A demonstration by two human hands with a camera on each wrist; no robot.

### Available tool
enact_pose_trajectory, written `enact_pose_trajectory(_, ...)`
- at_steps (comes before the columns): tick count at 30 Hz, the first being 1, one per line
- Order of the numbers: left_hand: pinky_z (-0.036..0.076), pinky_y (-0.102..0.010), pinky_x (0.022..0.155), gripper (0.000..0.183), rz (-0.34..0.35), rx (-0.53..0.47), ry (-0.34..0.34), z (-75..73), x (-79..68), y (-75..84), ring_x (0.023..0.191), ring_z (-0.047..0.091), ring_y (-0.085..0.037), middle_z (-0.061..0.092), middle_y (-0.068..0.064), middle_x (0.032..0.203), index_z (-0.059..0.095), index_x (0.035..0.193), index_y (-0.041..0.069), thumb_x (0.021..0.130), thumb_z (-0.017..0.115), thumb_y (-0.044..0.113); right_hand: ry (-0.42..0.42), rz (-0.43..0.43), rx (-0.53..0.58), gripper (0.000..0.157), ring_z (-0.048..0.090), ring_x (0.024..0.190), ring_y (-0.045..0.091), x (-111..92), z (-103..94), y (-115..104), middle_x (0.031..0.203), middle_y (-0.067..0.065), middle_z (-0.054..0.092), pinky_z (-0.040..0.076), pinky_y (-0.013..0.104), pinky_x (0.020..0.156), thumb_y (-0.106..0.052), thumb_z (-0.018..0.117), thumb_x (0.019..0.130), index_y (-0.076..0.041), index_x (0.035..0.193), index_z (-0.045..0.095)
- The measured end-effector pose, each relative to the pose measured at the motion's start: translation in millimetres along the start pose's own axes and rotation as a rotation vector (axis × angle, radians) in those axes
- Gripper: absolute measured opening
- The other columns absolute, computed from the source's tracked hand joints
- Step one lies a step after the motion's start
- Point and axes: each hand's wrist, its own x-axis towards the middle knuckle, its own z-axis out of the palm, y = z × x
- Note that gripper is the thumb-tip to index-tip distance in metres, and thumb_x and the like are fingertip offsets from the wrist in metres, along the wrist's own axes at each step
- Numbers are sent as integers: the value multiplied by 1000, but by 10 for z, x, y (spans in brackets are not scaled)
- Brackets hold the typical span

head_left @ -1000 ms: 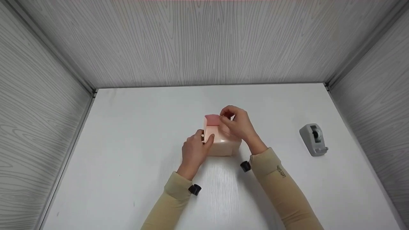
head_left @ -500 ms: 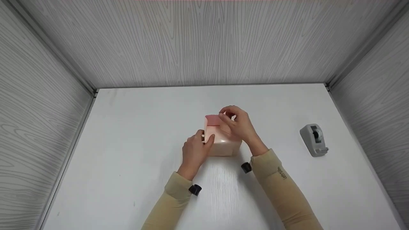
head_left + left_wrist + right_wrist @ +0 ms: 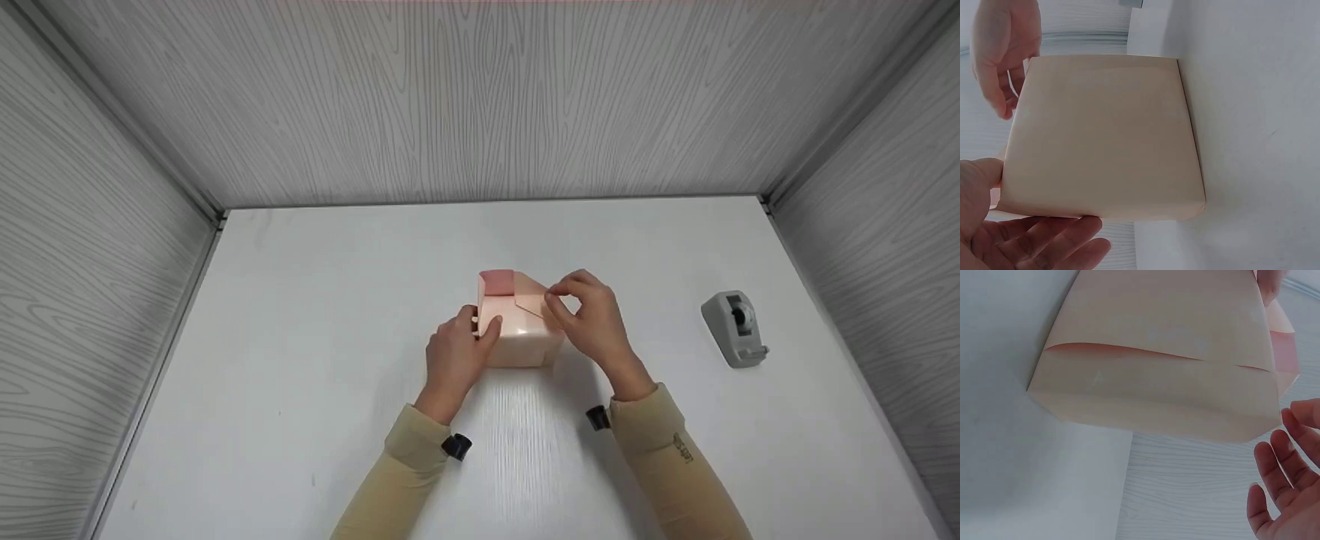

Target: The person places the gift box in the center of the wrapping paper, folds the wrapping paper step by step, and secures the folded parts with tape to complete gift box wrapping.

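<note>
A pale pink paper box [image 3: 517, 349] stands in the middle of the white table, with a darker pink flap [image 3: 498, 283] raised at its far left. My left hand [image 3: 454, 358] holds the box's left side, thumb on the top and fingers along the side. At the right end of a folded top flap [image 3: 529, 285], my right hand [image 3: 596, 321] pinches the paper edge between thumb and forefinger. In the right wrist view, a slit crosses the box's side [image 3: 1157, 394], and the other fingers of the right hand [image 3: 1292, 489] are spread loosely.
A grey tape dispenser [image 3: 735, 330] stands on the table [image 3: 300, 315] to the right of the box. Wood-grained panels [image 3: 480, 105] enclose the table at the back and on both sides.
My right hand has moved right and towards me, from the far top edge of the box to its right edge, uncovering the folded top flap. The left hand keeps its hold.
</note>
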Motion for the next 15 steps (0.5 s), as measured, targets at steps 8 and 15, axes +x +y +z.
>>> enact_pose_trajectory(8,56,-38,73,44,3,1,0,9,8,2,86,71,-23,72,-13,98,66,113,1,94,63,41,-71,-277,-262,19,62,81,25,-210,-9,40,90,7,65,49,43,80,-21,72,91,-4,86,78)
enact_pose_trajectory(15,56,-38,71,42,34,5,40,42,-12,-21,84,70,-22,71,-11,96,66,110,1,95,62,40,-99,-339,-347,23,63,92,26,-302,27,82,98,7,64,46,48,84,-28,68,94,-8,102,77)
